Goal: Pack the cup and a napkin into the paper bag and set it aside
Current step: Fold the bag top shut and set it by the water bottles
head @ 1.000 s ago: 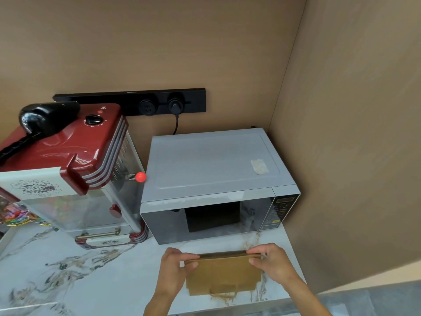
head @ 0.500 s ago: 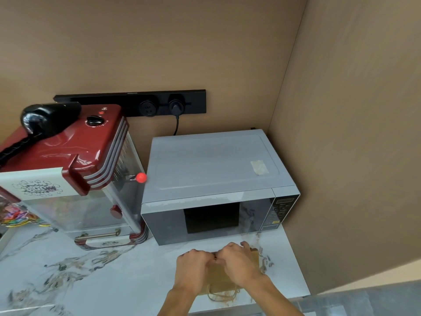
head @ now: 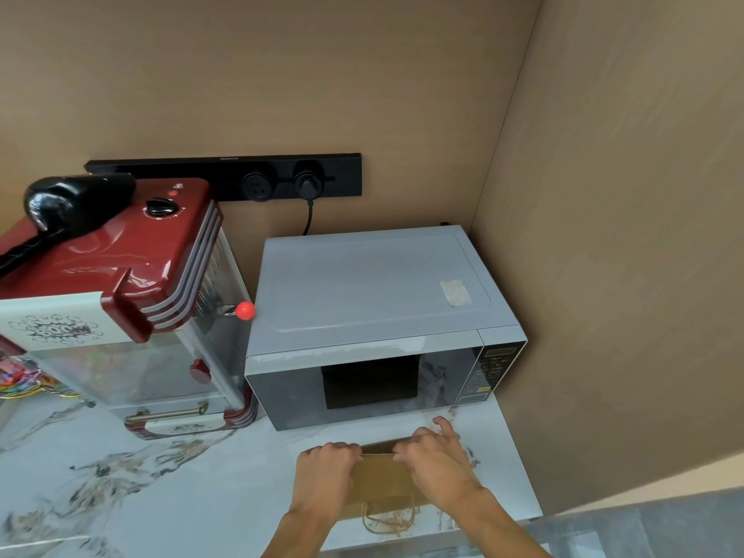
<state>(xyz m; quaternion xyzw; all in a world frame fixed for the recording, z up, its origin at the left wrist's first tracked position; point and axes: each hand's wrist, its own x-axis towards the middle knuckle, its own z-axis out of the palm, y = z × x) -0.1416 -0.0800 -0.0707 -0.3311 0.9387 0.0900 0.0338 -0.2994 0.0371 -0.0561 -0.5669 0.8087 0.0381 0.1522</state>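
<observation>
1. Paper bag (head: pixel 382 477): brown, lying flat on the marble counter (head: pixel 161 477) at its near right, just in front of the microwave (head: pixel 378 316); string handles trail toward the near edge.
2. Left hand (head: pixel 326 473): fingers curled closed over the bag's far left edge.
3. Right hand (head: pixel 437 457): closed on the far right edge, near the left hand.
4. Red popcorn machine (head: pixel 120 296): left of the microwave.

Paper bag (head: pixel 382 477) largely hidden under both hands, its contents unseen, red popcorn machine (head: pixel 120 300) cut off at the left edge, microwave (head: pixel 374 316) panel lettering too small to read
</observation>
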